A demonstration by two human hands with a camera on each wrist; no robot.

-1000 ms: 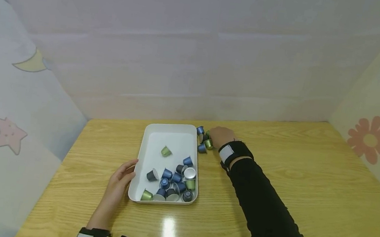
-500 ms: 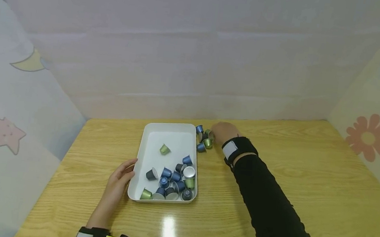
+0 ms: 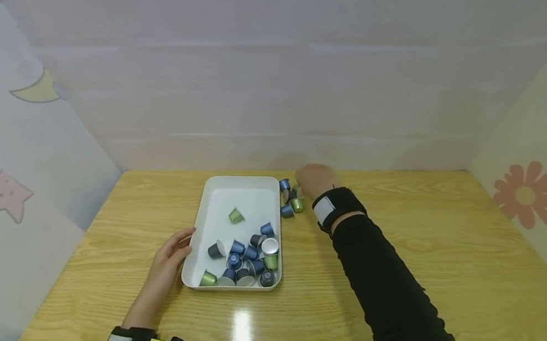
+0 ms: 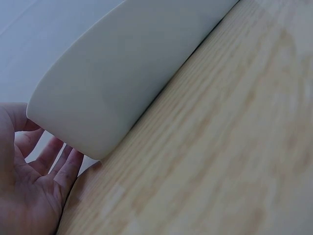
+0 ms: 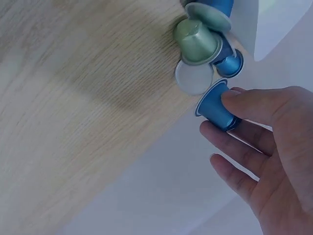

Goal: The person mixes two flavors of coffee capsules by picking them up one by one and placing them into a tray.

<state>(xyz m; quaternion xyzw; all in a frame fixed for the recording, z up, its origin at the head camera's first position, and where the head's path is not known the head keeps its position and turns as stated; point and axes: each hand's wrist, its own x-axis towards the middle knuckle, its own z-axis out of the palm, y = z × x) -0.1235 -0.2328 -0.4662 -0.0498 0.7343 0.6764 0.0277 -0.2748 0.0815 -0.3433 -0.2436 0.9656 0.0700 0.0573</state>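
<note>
At the back of a wood-grain table [image 3: 395, 250], a person's right hand [image 3: 316, 179] has shifted slightly toward the pale wall [image 3: 243, 78] in the past half second, just beside a small cluster of capsules [image 3: 296, 204]. Its thumb and fingers [image 5: 232, 147] pinch a blue capsule [image 5: 215, 108], a shift that suggests this piece has been singled out from the loose group. Glossy and tapered, the capsule sits tilted in the grip, its silvery rim turned toward the cluster, near a green capsule [image 5: 195, 41]; whether it touches a neighbor cannot be told. The left hand [image 3: 169, 257] rests relaxed fingers against the outer side of a white tray [image 3: 223, 193], where other capsules [image 3: 237, 247], blue, green and dark, lie mostly bunched at the near end.
</note>
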